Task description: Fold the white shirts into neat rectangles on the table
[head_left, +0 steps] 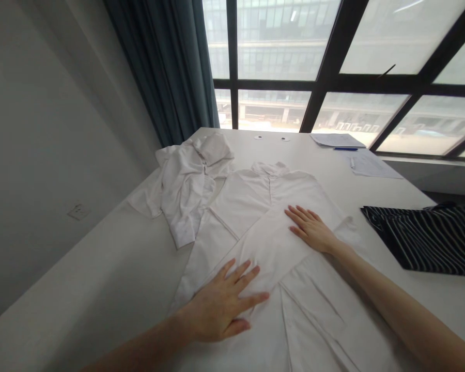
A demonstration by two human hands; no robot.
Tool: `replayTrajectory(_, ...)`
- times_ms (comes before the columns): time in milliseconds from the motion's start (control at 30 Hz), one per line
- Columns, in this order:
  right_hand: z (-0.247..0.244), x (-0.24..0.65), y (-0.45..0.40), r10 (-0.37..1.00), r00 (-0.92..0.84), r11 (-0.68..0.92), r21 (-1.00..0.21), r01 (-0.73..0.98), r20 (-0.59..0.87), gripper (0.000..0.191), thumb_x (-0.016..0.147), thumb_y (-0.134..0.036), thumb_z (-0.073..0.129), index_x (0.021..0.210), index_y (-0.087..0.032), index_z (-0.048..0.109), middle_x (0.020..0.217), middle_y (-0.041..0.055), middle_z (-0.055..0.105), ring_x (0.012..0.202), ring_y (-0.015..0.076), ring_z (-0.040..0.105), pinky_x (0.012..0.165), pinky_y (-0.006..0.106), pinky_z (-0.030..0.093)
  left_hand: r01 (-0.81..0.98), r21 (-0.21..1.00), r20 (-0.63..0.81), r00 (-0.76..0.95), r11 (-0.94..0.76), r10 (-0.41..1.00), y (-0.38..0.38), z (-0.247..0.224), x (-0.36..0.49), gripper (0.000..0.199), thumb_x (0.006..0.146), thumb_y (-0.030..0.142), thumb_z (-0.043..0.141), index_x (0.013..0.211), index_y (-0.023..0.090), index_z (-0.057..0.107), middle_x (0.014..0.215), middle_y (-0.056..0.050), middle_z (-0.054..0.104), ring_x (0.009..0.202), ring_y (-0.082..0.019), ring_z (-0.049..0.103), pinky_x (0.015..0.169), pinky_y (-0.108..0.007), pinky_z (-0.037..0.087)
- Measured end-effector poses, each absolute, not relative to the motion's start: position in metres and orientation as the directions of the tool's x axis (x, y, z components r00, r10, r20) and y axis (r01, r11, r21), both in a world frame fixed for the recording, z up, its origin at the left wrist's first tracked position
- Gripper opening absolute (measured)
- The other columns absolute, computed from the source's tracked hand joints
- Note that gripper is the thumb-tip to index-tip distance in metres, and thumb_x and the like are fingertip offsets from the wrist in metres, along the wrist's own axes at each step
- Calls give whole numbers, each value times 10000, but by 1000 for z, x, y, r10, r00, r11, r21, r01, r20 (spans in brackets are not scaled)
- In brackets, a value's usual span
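One rumpled white garment (186,181) far left on the table (112,279), bunched in loose folds, neither hand on it. Looks soft; expect it to slump if lifted by one point.

Left hand (217,305): palm down, fingers splayed on the near part of the flat white shirt (273,240). Nothing pinched, contact only.

Shirt: mid-table, right in front of me, spread out, collar (272,169) at the far end. Diagonal fabric band (251,258) across its front, probably a sleeve. My read: thin, very light, limp apart from the collar; maybe a bit slick, so layers could skate under a palm. Not fragile, but creases easily. Best holds: shoulders by the collar, or the band's edge; pinch all layers, thumb on top.

Right hand (312,231): also flat, fingers extended and slightly fanned, on the band's upper end, below the collar. Has hold of nothing.

Further right, apart from the shirt: papers (375,164) and a blue pen (344,149) at the back, then dark striped cloth (430,240), lying flat.
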State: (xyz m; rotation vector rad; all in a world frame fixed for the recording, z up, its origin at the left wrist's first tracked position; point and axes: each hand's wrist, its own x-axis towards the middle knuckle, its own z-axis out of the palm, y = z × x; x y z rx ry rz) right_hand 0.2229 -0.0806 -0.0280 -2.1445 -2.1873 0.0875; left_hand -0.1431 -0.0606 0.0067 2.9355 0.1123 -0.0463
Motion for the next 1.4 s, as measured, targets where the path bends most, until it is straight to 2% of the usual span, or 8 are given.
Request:
replayTrajectory(333, -29, 263, -92, 937, 337, -337, -10, 941, 90, 613, 981, -503, 213, 1507, -207, 313, 1578, 78, 263, 1451, 262, 212, 1152, 519, 201, 90, 223, -22, 996, -971, 87, -70, 3, -171, 770, 880, 557, 526, 1519, 239, 239, 1589, -128, 201, 1460, -319, 191, 1166, -537, 170)
replayTrajectory(433, -21, 228, -110, 973, 190, -182, -71, 981, 131, 605, 984, -501, 245, 1512, -211, 302, 1578, 94, 259, 1456, 267, 191, 1151, 518, 202, 120, 253, 0, 992, -960, 124, -73, 6, -173, 800, 788, 433, 621, 1483, 187, 310, 1572, -138, 257, 1447, -328, 228, 1163, -542, 199)
replayTrajectory(567, -9, 164, -147, 956, -290, 273, -250, 929, -32, 607, 974, -528, 336, 1534, -328, 217, 1590, 29, 233, 1460, 231, 179, 1158, 460, 230, 159, 261, 43, 983, -952, 176, -82, 9, -176, 728, 659, 110, 525, 1378, 172, 433, 1532, -97, 363, 1444, -287, 252, 1174, -521, 227)
replayTrajectory(633, -6, 147, -161, 941, -334, 310, -260, 914, -50, 586, 976, -524, 345, 1526, -357, 232, 1591, 10, 228, 1460, 240, 178, 1162, 478, 216, 160, 267, 67, 981, -950, 184, -84, 7, -179, 723, 610, 35, 468, 1318, 179, 480, 1505, -69, 414, 1445, -268, 256, 1178, -531, 224)
replayTrajectory(867, -19, 181, -203, 997, 31, -18, -171, 985, 74, 543, 957, -507, 368, 1458, -301, 404, 1495, 67, 432, 1379, 281, 368, 1064, 488, 373, 115, 218, 263, 950, -969, 172, -74, -5, -189, 433, 901, -5, 352, 1246, 171, 545, 1305, -43, 628, 1324, -149, 470, 1145, -376, 359)
replayTrajectory(1033, -34, 204, -256, 910, 336, -297, -183, 937, 245, 515, 888, -521, 399, 1189, -160, 608, 1029, 175, 666, 929, 320, 636, 797, 464, 509, 109, 220, 338, 924, -970, 180, -73, 3, -190, 344, 1019, 157, 323, 1249, 177, 578, 1239, -33, 671, 1263, -127, 533, 1122, -313, 391)
replayTrajectory(1200, -21, 201, -282, 858, 514, -466, -405, 787, 11, 392, 809, -588, 478, 837, -217, 604, 612, 54, 629, 545, 229, 606, 542, 339, 484, 87, 228, 361, 917, -970, 167, -75, 11, -188, 354, 1021, 172, 331, 1268, 199, 583, 1244, -28, 668, 1275, -135, 521, 1126, -324, 388)
replayTrajectory(1400, 11, 192, -282, 842, 539, -475, -518, 711, -32, 431, 795, -665, 466, 702, -258, 574, 579, 11, 633, 470, 176, 565, 482, 273, 452, 91, 207, 359, 919, -974, 162, -82, 11, -188, 349, 1009, 183, 375, 1299, 223, 566, 1267, -31, 654, 1296, -154, 502, 1123, -356, 395)
